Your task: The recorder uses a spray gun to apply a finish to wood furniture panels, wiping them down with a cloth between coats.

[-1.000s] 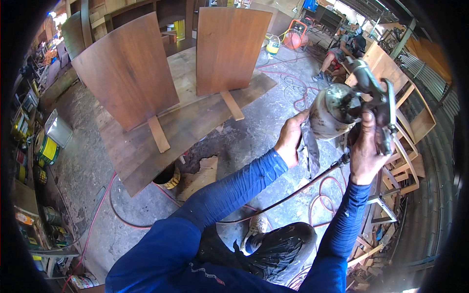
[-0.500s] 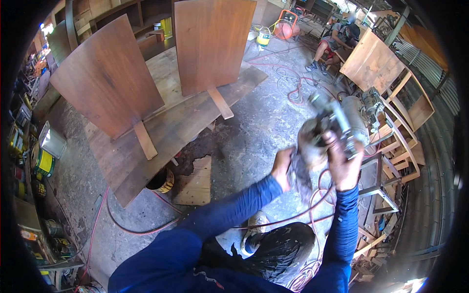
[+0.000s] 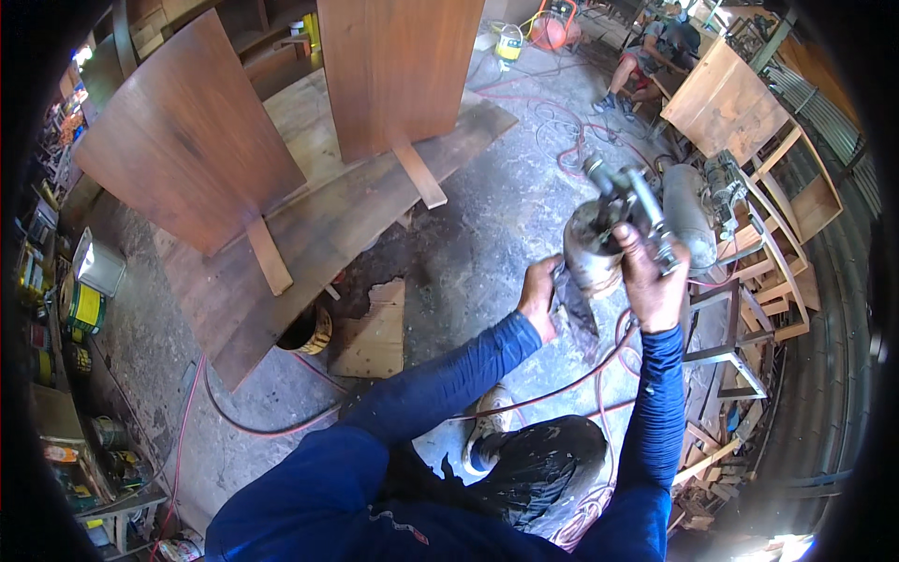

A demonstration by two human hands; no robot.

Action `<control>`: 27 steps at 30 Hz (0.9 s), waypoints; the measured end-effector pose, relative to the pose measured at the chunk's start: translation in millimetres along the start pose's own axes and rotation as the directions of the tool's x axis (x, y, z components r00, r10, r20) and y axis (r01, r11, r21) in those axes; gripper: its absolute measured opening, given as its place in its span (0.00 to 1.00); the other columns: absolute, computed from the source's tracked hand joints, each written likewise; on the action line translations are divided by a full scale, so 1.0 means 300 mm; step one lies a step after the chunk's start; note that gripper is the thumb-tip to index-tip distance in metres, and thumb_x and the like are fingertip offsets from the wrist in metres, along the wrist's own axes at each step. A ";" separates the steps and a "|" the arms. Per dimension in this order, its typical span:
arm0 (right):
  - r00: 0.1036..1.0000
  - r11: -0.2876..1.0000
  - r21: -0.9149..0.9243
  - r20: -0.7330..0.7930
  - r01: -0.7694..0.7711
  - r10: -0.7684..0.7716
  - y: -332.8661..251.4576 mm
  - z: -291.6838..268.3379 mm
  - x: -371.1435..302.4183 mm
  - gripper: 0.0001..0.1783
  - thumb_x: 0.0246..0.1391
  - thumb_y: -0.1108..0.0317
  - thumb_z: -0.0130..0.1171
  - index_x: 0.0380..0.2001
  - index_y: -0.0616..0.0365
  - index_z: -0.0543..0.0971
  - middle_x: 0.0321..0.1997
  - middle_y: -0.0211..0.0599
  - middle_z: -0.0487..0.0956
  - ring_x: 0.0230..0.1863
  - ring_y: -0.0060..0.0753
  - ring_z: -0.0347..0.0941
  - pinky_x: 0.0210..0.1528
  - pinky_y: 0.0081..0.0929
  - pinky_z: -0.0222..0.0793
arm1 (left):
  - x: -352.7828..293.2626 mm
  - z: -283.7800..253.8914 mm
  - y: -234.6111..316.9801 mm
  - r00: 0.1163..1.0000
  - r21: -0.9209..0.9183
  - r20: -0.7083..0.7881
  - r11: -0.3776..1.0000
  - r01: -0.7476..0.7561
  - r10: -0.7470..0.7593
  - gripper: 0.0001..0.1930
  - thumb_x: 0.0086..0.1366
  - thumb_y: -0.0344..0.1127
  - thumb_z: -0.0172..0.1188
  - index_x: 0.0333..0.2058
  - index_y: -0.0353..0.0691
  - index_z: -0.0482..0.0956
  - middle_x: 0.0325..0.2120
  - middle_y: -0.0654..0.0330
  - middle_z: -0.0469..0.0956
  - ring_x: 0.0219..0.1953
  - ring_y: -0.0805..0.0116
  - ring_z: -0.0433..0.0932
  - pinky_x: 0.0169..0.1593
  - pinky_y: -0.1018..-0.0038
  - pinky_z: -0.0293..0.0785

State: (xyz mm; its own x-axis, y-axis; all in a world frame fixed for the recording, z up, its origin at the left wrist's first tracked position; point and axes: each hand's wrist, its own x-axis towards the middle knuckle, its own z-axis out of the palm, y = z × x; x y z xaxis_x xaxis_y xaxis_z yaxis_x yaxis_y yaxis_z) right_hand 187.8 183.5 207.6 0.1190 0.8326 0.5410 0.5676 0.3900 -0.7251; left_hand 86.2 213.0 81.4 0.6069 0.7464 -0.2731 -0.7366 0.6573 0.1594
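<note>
The concrete floor (image 3: 487,234) takes up most of the view, grey and stained, with open room across its middle between the boards and the person's arms. Two large brown wooden panels stand upright on it: the left panel (image 3: 187,140) tilts back and to the left, the right panel (image 3: 403,66) stands straighter, and each is propped by a narrow wooden strut. A long dark plank (image 3: 318,244) lies under and in front of both, running from lower left to upper right, its near edge bordering the free floor. To the right the room closes in: a pale wooden cabinet (image 3: 726,89), bare chair frames (image 3: 768,272) and a grey compressor tank (image 3: 688,211) crowd close beside the hands. A red hose (image 3: 562,389) loops over the floor below the forearms. A flat piece of cardboard (image 3: 375,328) lies near the plank's lower end, just beside a round tin (image 3: 309,332). Both forearms in blue sleeves rise from the lower edge toward the right of centre. The right hand (image 3: 651,281) is raised, fingers wrapped around the handle of a spray gun (image 3: 609,229), whose metal cup hangs below its body. The left hand (image 3: 540,298) is closed on a dark rag (image 3: 573,309), touching the cup's lower side.
</note>
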 end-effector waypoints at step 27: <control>0.988 0.929 -0.342 -0.015 0.139 -0.154 -0.088 -0.008 -0.221 0.24 0.49 0.55 0.72 0.33 0.70 0.81 0.22 0.41 0.79 0.24 0.31 0.74 0.31 0.30 0.69 | -0.213 -0.080 -0.142 0.986 -0.102 -0.001 0.981 0.166 -0.167 0.21 0.70 0.43 0.38 0.45 0.35 0.76 0.34 0.51 0.82 0.32 0.58 0.83 0.40 0.63 0.82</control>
State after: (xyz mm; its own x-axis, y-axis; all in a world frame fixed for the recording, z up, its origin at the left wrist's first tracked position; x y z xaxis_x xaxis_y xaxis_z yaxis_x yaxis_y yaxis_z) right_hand 166.9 117.1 192.0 0.0424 0.7570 0.6521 0.8227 0.3438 -0.4527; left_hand 71.7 134.7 69.3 0.7213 0.6256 -0.2972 -0.6518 0.7582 0.0140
